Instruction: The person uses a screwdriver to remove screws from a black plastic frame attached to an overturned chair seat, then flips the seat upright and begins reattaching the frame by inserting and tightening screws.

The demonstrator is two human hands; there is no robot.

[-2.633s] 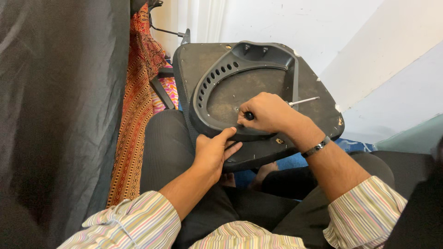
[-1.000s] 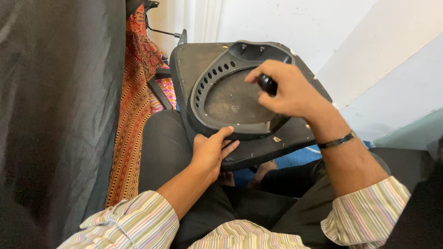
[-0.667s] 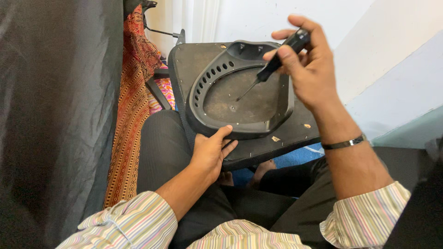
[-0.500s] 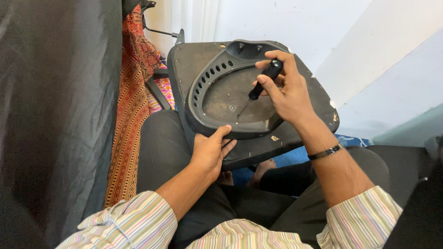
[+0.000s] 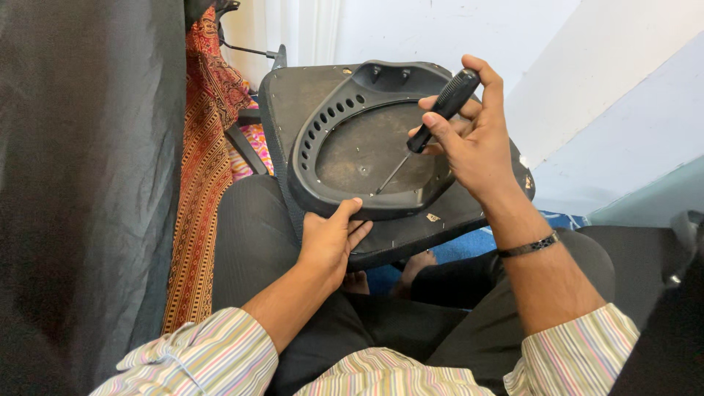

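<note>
The right hand is gripping a black screwdriver, its tip touching the chair seat's underside on the lap, while the left hand is clasping its near rim, screws seemingly pending.

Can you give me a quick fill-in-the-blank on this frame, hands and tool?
1. The right hand grips a black-handled ____.
2. The tool's tip points down into the recessed black plastic shell, which rests on the person's ____.
3. The left hand grips the shell's ____ edge.
4. A dark band sits on the ____ wrist.

Missing words: screwdriver; lap; near; right
</note>
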